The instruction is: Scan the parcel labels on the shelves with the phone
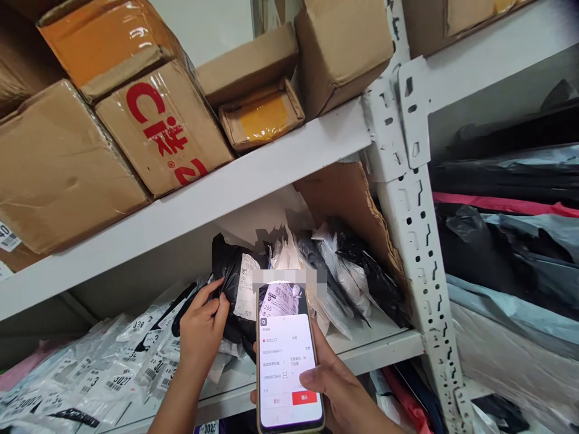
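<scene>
My right hand (337, 383) is wrapped round a smartphone (289, 367), thumb over its lit screen. The screen shows a camera picture of a label above a form with a red button. To the left, my left hand (203, 322) grips the side of a black plastic parcel (226, 259) with its fingers bent against it. The parcel leans upright on the lower shelf, and its white shipping label (245, 289) faces me. Part of the parcel is hidden behind the phone. Right behind the phone stand more thin white and black mailer bags (346, 271).
Several clear-bagged parcels (122, 355) with number labels lie at left. Cardboard boxes (163, 126) fill the upper shelf (271, 163). A white perforated post (418, 223) rises at right beside a cardboard sheet (339, 187). Stacked bags (506, 253) lie beyond it.
</scene>
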